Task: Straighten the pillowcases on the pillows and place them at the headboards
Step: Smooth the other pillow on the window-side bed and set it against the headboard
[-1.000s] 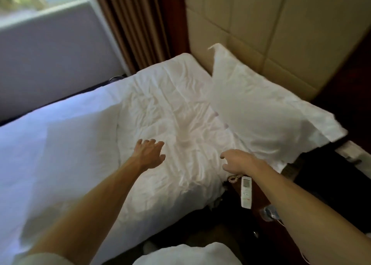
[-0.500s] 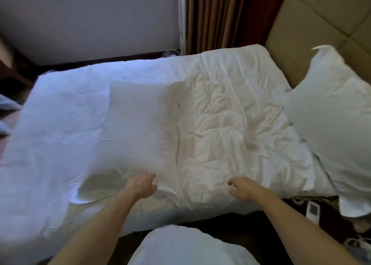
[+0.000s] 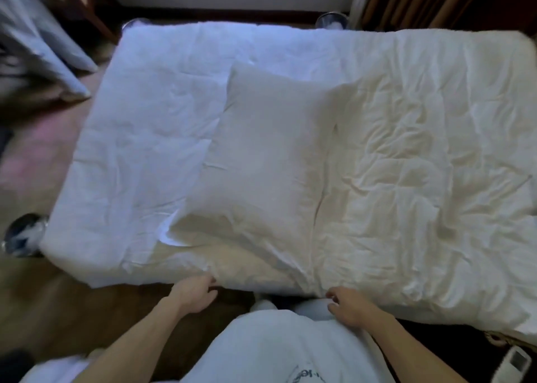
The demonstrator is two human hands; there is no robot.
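In the head view we cannot tell whether either hand has cloth in its hold. The left hand (image 3: pixel 193 294) meets the near end of the pillow (image 3: pixel 270 156) with its fingers (image 3: pixel 210 281) curled against the fabric. The right hand (image 3: pixel 350 307) curls its fingers (image 3: pixel 332 297) at the edge of the bed (image 3: pixel 436 164), just to the right, with the tips lost among folds. The frame cuts off the bed's right end, and the room's left side is blurred. The 1 white pillow lies flat across the middle of the bed, its case loose and creased at the near end. The sheet is white and crumpled. Brown curtains (image 3: pixel 406 2) hang top right, and a white remote (image 3: pixel 513 365) lies bottom right.
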